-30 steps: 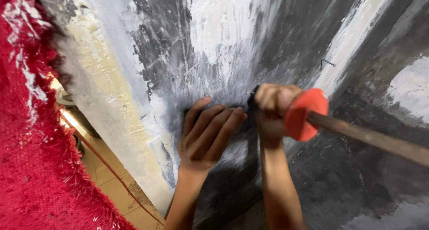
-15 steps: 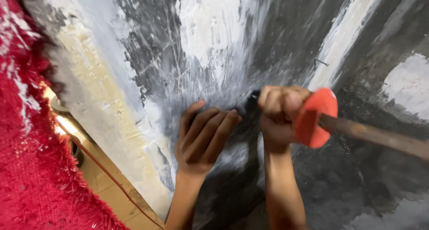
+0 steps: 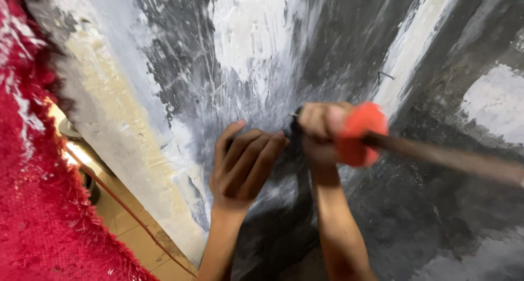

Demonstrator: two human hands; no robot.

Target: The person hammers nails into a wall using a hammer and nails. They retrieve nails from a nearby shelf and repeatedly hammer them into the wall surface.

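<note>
Nearest, a red shaggy fabric (image 3: 38,204) fills the left edge, w/ tiled floor (image 3: 125,226) and an orange cable (image 3: 131,213) just beyond. Left hand (image 3: 243,166) lies flat on the wet grey-smeared wall (image 3: 180,68), fingers together & extended. Right hand (image 3: 322,133) is fisted round a dark tool against the wall; tool mostly hidden. Beside it, a red-orange disc (image 3: 360,133) sits on a brown wooden handle (image 3: 447,158), blurred.
</note>
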